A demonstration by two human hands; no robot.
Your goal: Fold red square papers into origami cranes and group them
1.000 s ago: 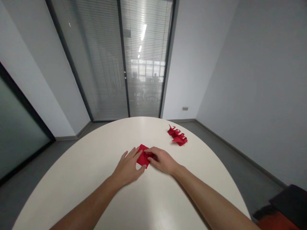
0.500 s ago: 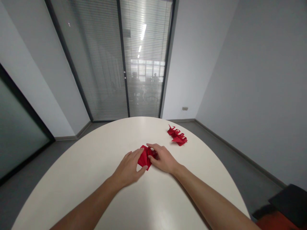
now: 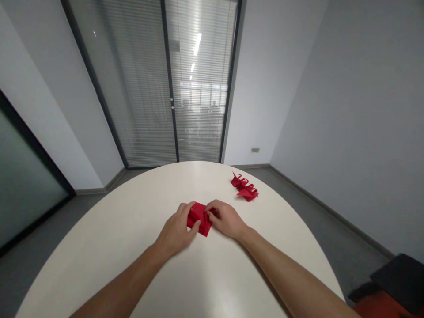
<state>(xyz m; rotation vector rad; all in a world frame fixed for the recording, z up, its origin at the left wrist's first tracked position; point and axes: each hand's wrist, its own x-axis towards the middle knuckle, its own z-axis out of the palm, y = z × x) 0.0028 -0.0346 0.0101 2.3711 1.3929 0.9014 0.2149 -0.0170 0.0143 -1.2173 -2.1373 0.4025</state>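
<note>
A folded sheet of red origami paper (image 3: 200, 213) lies on the table between my two hands, with pleats and a raised layer showing. My left hand (image 3: 177, 227) holds it at its left side, the fingers along the far left edge and the thumb on the near part. With fingertips and thumb pinched together, my right hand (image 3: 228, 219) grips the right part of the paper, which it partly hides. Beyond the right hand, several red folded paper cranes (image 3: 245, 187) sit in a close row.
The round white table (image 3: 132, 229) carries everything. Behind it stand glass panels with blinds (image 3: 145, 110) and grey walls. At the lower right, beside the table, is a black and orange-red object (image 3: 394, 282), probably a chair.
The paper's far side has opened out wider and flatter. My left hand has shifted slightly left, and the right fingers have closed from a spread position into a pinch.
</note>
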